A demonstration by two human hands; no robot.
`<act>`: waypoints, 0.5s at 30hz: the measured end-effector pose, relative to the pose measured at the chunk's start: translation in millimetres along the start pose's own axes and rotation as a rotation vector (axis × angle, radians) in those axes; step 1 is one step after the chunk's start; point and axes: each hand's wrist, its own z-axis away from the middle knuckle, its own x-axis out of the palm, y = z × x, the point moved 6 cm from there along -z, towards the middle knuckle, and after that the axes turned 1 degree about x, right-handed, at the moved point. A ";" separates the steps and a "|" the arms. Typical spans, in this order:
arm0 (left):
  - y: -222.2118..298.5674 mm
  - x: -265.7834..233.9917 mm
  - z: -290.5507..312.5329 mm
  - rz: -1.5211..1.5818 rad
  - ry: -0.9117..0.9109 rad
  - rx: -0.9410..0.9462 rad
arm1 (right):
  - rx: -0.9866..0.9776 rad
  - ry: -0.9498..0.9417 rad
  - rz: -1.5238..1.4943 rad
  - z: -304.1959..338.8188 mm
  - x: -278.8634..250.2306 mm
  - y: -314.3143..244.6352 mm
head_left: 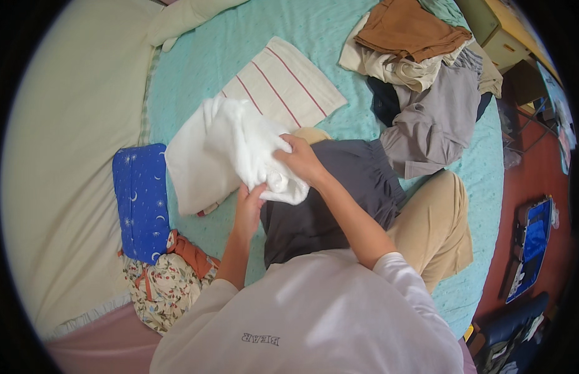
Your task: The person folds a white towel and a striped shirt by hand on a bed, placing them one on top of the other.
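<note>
Bunched between my two hands is a soft white cloth [239, 134], its near end rolled and gathered into an opening-like fold. My left hand [247, 204] pinches its lower edge, and my right hand [299, 161] grips its right side, with some fingers hidden in the folds. A flat white piece of fabric [193, 165] lies under it to the left; I cannot tell whether it is part of the same cloth. Dark grey trousers [330, 187] lie spread over my lap, beneath my right forearm. Beyond my hands, a cream towel with red stripes [289, 87] lies flat.
A pile of clothes, with brown fabric [414, 28] and grey trousers [436, 118], lies at the far right of the turquoise bedspread [183, 75]. To the left are blue moon-patterned fabric [142, 202] and floral fabric [171, 290]. An open suitcase [531, 246] lies on the red floor.
</note>
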 end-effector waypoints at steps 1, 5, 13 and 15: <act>-18.1 -12.7 5.4 -0.043 0.013 -0.089 | -0.016 0.009 0.033 3.2 1.3 -0.4; -39.6 -35.7 30.1 -0.290 0.134 -0.020 | -0.025 0.089 0.015 11.7 -6.2 8.2; 48.2 34.7 39.6 -1.723 0.079 0.875 | 0.039 0.178 -0.129 14.7 -18.4 12.3; 20.2 -15.6 11.6 -1.615 0.043 0.776 | 0.027 0.186 -0.203 14.4 -17.5 8.2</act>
